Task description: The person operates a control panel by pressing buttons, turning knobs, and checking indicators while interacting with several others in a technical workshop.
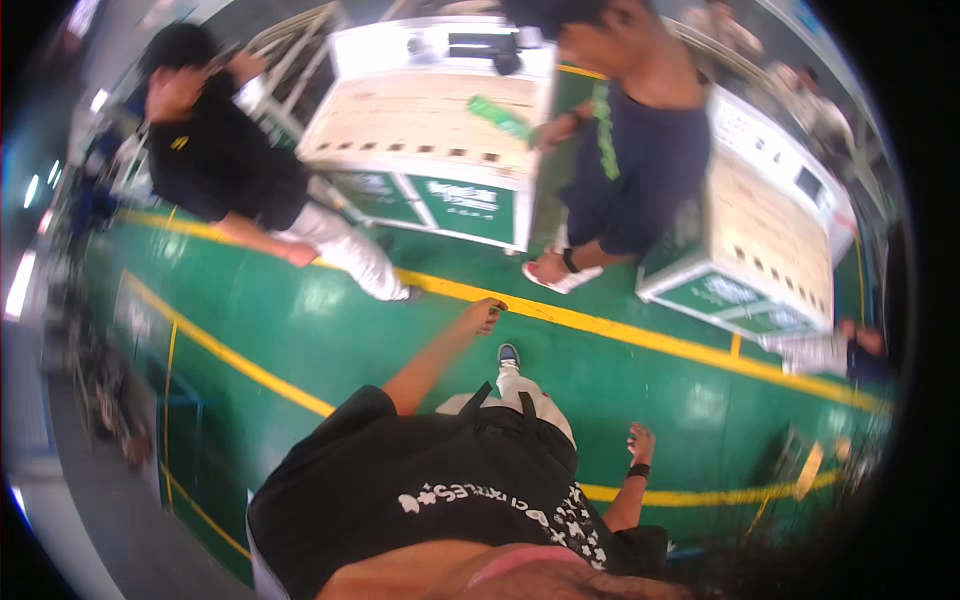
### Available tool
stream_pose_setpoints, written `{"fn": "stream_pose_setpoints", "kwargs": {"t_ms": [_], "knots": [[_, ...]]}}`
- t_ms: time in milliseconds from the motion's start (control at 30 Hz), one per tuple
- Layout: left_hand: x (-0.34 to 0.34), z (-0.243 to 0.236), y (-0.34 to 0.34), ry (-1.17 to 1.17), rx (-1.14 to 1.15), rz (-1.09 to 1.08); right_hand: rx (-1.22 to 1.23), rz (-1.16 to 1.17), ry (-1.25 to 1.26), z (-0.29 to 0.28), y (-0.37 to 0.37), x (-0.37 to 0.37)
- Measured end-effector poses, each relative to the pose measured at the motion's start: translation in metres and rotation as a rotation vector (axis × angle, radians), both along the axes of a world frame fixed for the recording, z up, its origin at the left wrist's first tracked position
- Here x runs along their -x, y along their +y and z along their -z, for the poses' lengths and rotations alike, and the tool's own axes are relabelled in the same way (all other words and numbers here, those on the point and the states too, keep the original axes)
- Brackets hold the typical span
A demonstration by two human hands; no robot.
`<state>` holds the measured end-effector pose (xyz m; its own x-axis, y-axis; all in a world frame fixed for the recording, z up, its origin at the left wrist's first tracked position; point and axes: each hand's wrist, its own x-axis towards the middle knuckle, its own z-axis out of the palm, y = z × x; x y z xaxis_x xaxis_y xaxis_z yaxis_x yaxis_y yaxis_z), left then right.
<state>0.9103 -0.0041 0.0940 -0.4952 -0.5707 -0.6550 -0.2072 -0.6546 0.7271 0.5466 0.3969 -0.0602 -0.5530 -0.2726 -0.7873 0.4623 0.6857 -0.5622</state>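
Note:
My left hand (487, 315) is swung forward over the green floor, in front of the yellow floor line. Its fingers are loosely bent and somewhat blurred, and I see nothing held in it. My right hand (640, 443), with a dark band at the wrist, hangs low at my right side. Its fingers are half curled and apart, around nothing. Neither hand touches anything. One of my shoes (509, 356) shows just below my left hand.
A person in black (225, 150) stands ahead left; another in dark clothes (640, 140) stands ahead right. Between them is a white-and-green workbench (410, 120) bearing a green package (498, 117). A second workbench (760, 240) stands right. Yellow lines (600, 325) cross the green floor.

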Motion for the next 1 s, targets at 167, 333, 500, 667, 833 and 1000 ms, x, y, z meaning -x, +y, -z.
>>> {"fn": "stream_pose_setpoints", "kwargs": {"t_ms": [167, 333, 500, 667, 833, 1000], "knots": [[0.073, -0.003, 0.063, 0.112, 0.078, 0.144, 0.316, 0.383, 0.140, -0.004, 0.076, -0.022], [0.109, 0.043, 0.177, 0.097, 0.075, 0.438, 0.136, 0.181, 0.199, -0.054, 0.078, -0.046], [0.157, 0.039, 0.299, 0.076, -0.471, 0.776, 0.288, 0.213, 0.353, -0.112, 0.037, -0.015], [0.194, 0.070, 0.362, 0.030, -0.232, 0.916, 0.343, 0.126, 0.545, -0.153, 0.007, 0.062], [0.238, 0.055, 0.376, -0.051, 0.524, 0.484, 0.473, 0.061, 0.832, -0.247, 0.027, 0.172], [0.263, 0.044, 0.358, 0.082, 0.388, 0.352, 0.557, -0.094, 0.503, -0.231, -0.031, 0.223]]}}
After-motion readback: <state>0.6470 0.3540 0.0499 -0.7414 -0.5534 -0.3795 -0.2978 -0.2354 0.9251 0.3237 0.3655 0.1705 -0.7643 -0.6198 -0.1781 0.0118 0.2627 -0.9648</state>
